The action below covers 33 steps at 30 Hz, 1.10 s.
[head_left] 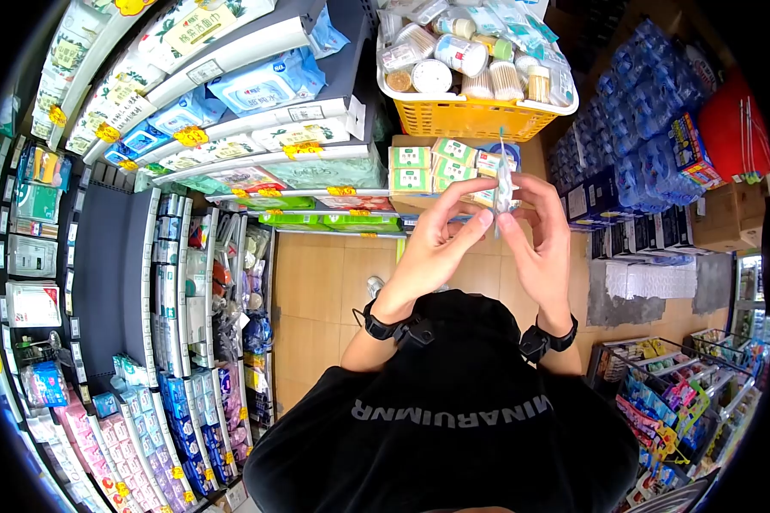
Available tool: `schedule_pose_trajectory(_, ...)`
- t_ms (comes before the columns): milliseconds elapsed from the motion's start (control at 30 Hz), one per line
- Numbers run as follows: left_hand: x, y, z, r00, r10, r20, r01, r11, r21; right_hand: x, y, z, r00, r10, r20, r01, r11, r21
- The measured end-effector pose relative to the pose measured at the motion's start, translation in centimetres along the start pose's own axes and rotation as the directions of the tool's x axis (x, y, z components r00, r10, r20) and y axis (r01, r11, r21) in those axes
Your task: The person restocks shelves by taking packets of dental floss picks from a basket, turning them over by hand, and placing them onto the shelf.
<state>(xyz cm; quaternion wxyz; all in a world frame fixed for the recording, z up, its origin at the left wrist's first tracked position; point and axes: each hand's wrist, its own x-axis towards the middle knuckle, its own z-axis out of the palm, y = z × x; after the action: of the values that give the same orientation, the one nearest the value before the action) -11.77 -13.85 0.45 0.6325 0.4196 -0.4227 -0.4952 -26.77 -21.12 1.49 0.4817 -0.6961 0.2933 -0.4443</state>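
Note:
Between my two hands is a slim, mostly white packet (505, 181) with a bluish-green tip, turned nearly edge-on so its contents do not show. My left hand (455, 224) pinches its left side with thumb and fingers. From the other side, my right hand (536, 224) closes on the same packet, fingertips curled around it. Beyond the hands stands a yellow basket with a white rim (473, 117), heaped with tubs of cotton swabs (462, 56) and clear plastic packs. Small green-and-cream boxes (432, 167) lie just past my left hand, below the basket.
Shelves on the left carry wet-wipe packs (269, 81) and rows of packaged goods. Shrink-wrapped water bottles (650, 111) and cardboard boxes are stacked at right. A wire rack (680, 402) with colourful packets stands at lower right. Tiled floor (316, 282) shows around my body.

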Motion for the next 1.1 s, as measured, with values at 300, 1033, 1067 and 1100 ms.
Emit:
schedule_pose_trajectory(300,-0.1,0.2,0.3,0.995,0.065,-0.071,-0.053,0.986,0.159,-0.8,1.4,-1.8,0.992,0.128,-0.006,-0.122,0.955,0.271)
schedule_pose_trajectory(1033,-0.9,-0.7,-0.1,0.97,-0.005,-0.241,0.0,1.0,-0.019,-2.0,0.9,-2.4,0.976,0.216,0.023,-0.206,0.887,0.413)
schedule_pose_trajectory(1067,-0.9,-0.7,-0.1,0.971,-0.005,-0.241,0.0,1.0,-0.019,-2.1,0.9,-2.4,0.976,0.219,0.023,-0.209,0.89,0.406)
schedule_pose_trajectory(1100,-0.9,-0.8,-0.1,0.97,0.006,-0.241,-0.011,1.0,-0.022,-2.1,1.0,-2.4,0.975,0.219,0.023,-0.209,0.89,0.406)
